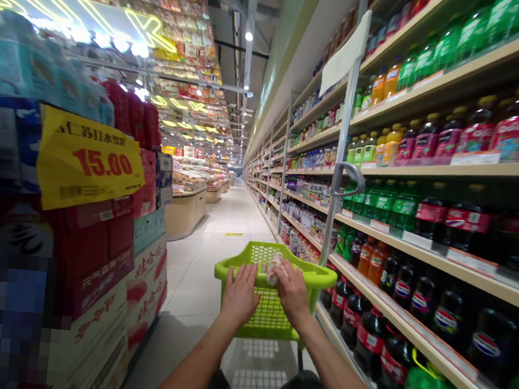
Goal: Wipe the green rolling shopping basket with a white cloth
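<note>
A lime-green plastic shopping cart basket (269, 327) with a lattice wall stands right in front of me. My left hand (239, 293) is on its near rim, the fingers hooked over the edge and the thumb on the near side. Further right, my right hand (293, 292) is closed on a crumpled white tissue (275, 268), which it presses against the same rim. The palms of both hands and most of the tissue under the right fingers are hidden.
Close on the right, shelves (446, 166) hold soda bottles (448, 310); a metal post (339, 165) with a grey ring juts out there. Stacked drink cartons (147, 281) and a yellow price sign (91, 160) crowd the left. The tiled aisle (220, 221) runs ahead past display counters (187, 212).
</note>
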`<state>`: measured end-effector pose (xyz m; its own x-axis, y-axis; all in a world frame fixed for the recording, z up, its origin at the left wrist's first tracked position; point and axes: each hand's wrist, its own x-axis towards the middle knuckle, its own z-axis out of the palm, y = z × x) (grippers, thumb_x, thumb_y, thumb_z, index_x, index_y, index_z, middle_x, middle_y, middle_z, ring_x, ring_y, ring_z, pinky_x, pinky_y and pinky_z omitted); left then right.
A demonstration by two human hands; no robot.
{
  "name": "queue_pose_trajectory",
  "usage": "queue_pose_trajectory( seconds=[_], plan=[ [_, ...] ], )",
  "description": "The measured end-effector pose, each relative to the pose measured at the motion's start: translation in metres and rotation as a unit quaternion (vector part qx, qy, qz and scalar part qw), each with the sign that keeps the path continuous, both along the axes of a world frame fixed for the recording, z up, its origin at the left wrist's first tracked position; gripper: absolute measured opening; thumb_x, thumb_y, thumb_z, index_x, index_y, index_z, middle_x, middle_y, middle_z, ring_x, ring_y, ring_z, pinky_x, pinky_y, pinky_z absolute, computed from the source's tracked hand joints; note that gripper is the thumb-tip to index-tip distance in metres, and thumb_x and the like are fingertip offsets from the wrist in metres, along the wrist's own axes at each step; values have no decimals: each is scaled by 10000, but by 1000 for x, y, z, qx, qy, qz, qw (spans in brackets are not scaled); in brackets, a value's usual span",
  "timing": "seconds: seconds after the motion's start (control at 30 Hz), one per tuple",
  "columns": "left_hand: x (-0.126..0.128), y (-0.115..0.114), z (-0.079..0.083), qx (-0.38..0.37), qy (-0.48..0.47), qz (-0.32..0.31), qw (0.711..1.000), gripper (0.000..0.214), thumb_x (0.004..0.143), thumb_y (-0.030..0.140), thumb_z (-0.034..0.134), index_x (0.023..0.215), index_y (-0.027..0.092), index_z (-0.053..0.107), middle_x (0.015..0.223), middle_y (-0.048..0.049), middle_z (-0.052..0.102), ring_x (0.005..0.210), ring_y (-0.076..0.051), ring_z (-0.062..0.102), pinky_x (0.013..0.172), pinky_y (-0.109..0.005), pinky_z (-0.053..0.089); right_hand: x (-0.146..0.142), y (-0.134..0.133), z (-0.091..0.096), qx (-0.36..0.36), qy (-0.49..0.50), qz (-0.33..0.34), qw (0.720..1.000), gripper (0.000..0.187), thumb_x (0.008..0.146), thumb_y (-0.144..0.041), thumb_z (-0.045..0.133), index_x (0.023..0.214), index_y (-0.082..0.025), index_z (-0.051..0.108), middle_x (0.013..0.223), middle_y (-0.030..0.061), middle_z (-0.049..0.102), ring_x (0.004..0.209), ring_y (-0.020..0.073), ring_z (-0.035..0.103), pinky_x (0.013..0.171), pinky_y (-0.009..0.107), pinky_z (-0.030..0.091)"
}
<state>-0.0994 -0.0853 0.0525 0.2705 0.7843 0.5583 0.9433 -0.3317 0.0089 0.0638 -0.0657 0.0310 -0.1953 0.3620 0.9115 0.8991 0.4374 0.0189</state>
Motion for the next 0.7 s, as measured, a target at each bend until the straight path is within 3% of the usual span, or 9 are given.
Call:
queue_pose_trajectory(
  seconds=[0.1,0.17,0.33,0.4,0.6,0.7],
  plan=[
    [0,2,-2,0,-2,4,1000,620,759,301,441,1340,162,276,1356,-86,405,1274,-251,294,1069,-491,125,46,2,-6,10,86,-58,995,316,820,-156,369,1064,-206,565,1191,103,546,1152,241,441,921,460,355],
    [1,3,-3,1,-4,7,1000,626,756,301,440,1342,155,274,1358,-92,401,1279,-255,286,1070,-496,113,58,0,-8,13,114,-69,991,318,825,-171,358,1069,-204,559,1189,100,544,1150,240,441,914,457,365],
    [0,2,-1,3,-10,7,1000,611,752,283,441,1332,161,294,1355,-83,407,1275,-249,293,1071,-492,117,12,-6,-6,-4,24,17,1000,322,820,-136,377,1059,-235,569,1279,80,478,1190,217,412,950,429,349],
    [-3,1,0,-1,-10,6,1000,599,751,279,438,1324,160,310,1353,-77,412,1273,-244,299,1073,-484,123,7,-4,-5,-2,-2,28,1000,324,822,-132,378,1060,-243,568,1282,73,478,1193,211,411,954,422,349],
    [-8,3,0,-8,-16,6,1000,609,748,282,434,1329,151,306,1358,-70,407,1277,-239,293,1081,-476,121,85,8,-13,33,119,-84,989,315,839,-210,329,1041,-205,571,1146,98,567,1118,239,472,905,448,387],
    [-5,3,-1,-6,-19,9,1000,615,747,289,435,1330,146,302,1358,-72,405,1279,-240,289,1082,-480,117,82,6,-15,39,137,-79,987,322,831,-202,326,1043,-207,568,1161,96,557,1117,236,473,905,445,388]
  ],
)
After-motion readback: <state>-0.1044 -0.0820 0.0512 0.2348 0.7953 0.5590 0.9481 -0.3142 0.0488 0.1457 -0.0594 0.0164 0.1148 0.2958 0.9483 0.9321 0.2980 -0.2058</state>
